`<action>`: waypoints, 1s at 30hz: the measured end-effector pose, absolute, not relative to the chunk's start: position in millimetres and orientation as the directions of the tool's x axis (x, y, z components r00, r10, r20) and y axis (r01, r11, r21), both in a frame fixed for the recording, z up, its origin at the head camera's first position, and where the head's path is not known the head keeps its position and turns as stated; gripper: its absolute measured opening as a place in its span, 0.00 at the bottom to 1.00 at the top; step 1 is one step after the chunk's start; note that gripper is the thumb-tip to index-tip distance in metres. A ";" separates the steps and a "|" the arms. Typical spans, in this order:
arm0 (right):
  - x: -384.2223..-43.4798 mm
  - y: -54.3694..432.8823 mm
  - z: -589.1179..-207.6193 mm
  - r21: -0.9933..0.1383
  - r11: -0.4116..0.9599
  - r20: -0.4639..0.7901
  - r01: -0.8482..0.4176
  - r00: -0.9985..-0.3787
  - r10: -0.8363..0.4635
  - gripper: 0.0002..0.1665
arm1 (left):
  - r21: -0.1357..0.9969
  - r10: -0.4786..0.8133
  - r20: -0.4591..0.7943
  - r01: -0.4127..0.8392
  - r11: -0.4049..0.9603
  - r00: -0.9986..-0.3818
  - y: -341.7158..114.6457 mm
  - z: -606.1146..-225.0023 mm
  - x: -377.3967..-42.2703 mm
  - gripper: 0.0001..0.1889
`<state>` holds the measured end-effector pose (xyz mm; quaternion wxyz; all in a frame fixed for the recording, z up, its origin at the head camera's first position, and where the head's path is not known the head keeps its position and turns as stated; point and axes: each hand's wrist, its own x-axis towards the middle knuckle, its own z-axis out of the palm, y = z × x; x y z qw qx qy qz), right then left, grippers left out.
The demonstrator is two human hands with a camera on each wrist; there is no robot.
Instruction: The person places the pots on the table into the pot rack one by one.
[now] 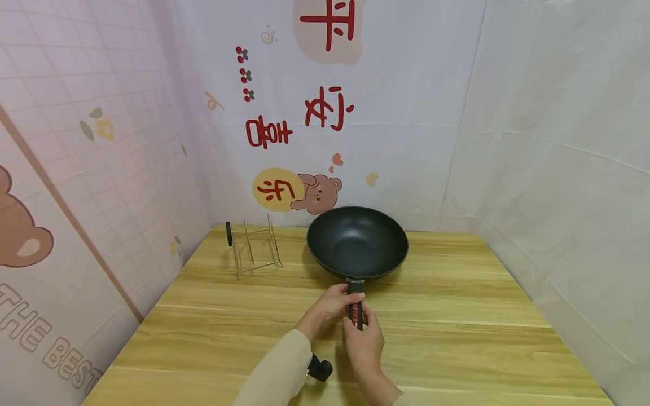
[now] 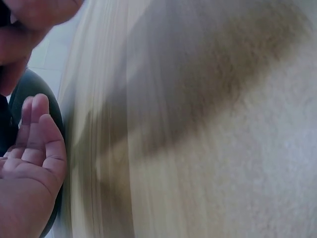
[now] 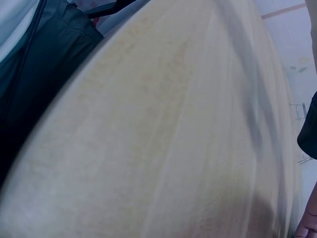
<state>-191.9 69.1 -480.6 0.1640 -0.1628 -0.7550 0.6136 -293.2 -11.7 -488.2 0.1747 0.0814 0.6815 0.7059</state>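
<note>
A black wok (image 1: 355, 242) has its dark inside facing up and its long handle (image 1: 355, 313) pointing toward me. My left hand (image 1: 330, 304) grips this handle near the pan, with the thumb across its top. Lower down, my right hand (image 1: 365, 341) holds the handle's near end between thumb and fingers. Red marks run along the handle between the two hands. In the left wrist view, parts of two hands show at the left edge, and the wok is out of that view. Whether the wok's base touches the table cannot be told.
A wire rack (image 1: 254, 248) with a black end piece stands at the table's back left. A black rounded piece (image 1: 320, 369) shows beside my left sleeve. The wood-grain table (image 1: 457, 316) is bordered by printed cloth walls (image 1: 406, 113) behind and on both sides.
</note>
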 end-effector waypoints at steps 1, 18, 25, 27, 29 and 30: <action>-191.8 69.2 -481.2 -0.979 0.200 0.055 0.041 -0.891 0.451 0.31 | 0.991 0.358 -0.121 -0.133 -0.009 -0.926 -11.5 -488.1 -292.9 0.17; -192.7 70.1 -488.0 -0.975 0.218 0.062 0.049 -0.877 0.476 0.29 | 0.991 0.394 -0.090 -0.121 -0.054 -0.915 -11.5 -490.0 -291.7 0.15; -192.0 70.3 -488.0 -0.968 0.247 0.079 0.052 -0.865 0.495 0.26 | 0.987 0.392 -0.090 -0.136 -0.091 -0.915 -10.8 -490.0 -291.4 0.15; -191.1 69.9 -487.4 -0.968 0.247 0.082 0.050 -0.864 0.497 0.26 | 0.988 0.381 -0.088 -0.130 -0.086 -0.920 -9.6 -490.0 -291.5 0.14; -189.8 69.0 -486.7 -0.965 0.257 0.089 0.050 -0.860 0.503 0.26 | 0.988 0.371 -0.089 -0.129 -0.082 -0.924 -8.3 -490.3 -291.3 0.13; -189.0 68.5 -486.4 -0.964 0.260 0.092 0.050 -0.858 0.506 0.26 | 0.989 0.368 -0.086 -0.124 -0.080 -0.926 -7.6 -490.6 -291.2 0.13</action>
